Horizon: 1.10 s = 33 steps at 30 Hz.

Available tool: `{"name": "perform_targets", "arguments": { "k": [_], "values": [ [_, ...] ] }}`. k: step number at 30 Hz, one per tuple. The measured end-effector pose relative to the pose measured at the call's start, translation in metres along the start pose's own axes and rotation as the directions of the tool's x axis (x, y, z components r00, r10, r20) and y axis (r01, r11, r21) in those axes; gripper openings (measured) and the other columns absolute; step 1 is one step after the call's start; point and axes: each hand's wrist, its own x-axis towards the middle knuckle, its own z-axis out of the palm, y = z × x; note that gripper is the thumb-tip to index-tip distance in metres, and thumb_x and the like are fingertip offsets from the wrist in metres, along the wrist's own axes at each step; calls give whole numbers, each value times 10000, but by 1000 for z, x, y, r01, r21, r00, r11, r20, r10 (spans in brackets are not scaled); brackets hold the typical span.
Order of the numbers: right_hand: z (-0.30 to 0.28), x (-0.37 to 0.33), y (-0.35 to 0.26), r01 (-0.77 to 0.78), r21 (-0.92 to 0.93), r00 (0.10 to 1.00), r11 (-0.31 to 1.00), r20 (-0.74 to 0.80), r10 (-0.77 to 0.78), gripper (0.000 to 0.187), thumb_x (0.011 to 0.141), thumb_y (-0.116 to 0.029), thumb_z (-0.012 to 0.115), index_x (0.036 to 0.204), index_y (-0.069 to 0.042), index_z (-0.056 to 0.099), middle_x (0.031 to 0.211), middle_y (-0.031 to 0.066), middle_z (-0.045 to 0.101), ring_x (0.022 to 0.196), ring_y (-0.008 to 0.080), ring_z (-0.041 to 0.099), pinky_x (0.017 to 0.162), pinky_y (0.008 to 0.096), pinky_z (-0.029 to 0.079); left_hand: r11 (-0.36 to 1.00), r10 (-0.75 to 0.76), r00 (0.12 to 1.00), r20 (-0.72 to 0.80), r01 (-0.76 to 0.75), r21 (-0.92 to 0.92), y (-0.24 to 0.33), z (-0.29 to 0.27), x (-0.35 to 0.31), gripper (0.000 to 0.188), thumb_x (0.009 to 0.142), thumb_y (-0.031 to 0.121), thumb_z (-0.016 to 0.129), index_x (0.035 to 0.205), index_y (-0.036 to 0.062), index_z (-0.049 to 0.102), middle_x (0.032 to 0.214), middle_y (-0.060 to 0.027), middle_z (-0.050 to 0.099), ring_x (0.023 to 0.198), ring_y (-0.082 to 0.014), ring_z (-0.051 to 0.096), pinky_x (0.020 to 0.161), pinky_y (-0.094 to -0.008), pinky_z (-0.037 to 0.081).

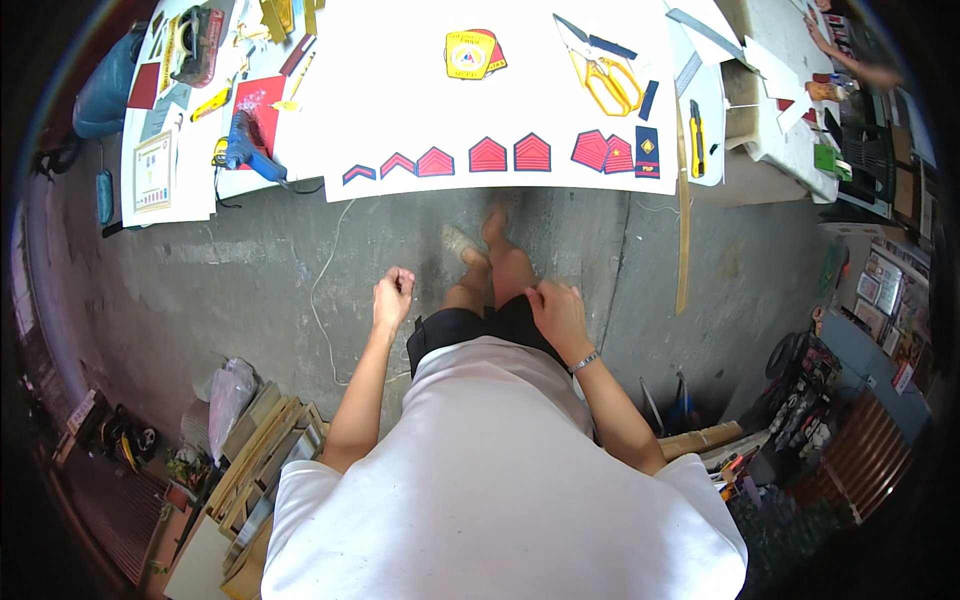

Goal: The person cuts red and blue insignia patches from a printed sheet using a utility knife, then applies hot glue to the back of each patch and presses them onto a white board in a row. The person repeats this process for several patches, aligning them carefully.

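Red patches (487, 155) by the tabletop's (714, 165) near edge seem light, border-pinchable; left hand (393, 296) curled narrow, right hand's (560, 312) grip unclear.

Before you: sheet (395, 85). Patches (488, 155) in a row along its near edge; stacked badges (468, 54) behind them, scissors (596, 64) right of those. Glue gun (243, 145) lies left of your sheet, cutter (697, 140) right.
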Motion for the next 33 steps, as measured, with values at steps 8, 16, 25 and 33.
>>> {"name": "perform_targets", "arguments": {
  "k": [8,16,25,33],
  "values": [
    [-63,58,53,35,24,877,999,-479,-19,184,960,-172,642,1108,-64,651,1049,156,653,997,371,614,857,474,482,976,181,983,-20,-182,-119,115,16,27,348,975,309,656,817,0,662,709,-191,641,651,-370,636,639,-443,493],
    [-103,186,67,-57,-162,892,985,-452,-22,483,892,-310,760,1271,-48,615,1194,162,579,1115,349,538,945,478,423,921,230,932,280,-302,246,141,29,-11,311,920,369,709,925,65,772,1001,-177,743,1034,-345,665,941,-459,502],
    [-105,194,80,283,173,837,943,-524,-155,184,896,-145,722,1019,-48,627,979,113,640,1004,328,572,905,467,432,794,430,893,128,-442,416,212,65,37,756,932,282,681,1545,-4,345,1636,-223,282,1522,-369,277,1238,-456,274],
    [-98,200,52,717,-116,681,687,-90,-727,198,948,-166,598,1074,-26,660,1424,162,572,1358,317,501,1134,439,392,721,346,913,214,-405,562,221,83,80,958,902,164,694,1623,-4,86,1697,-219,104,1572,-385,126,1274,-461,188]
  ]
}}
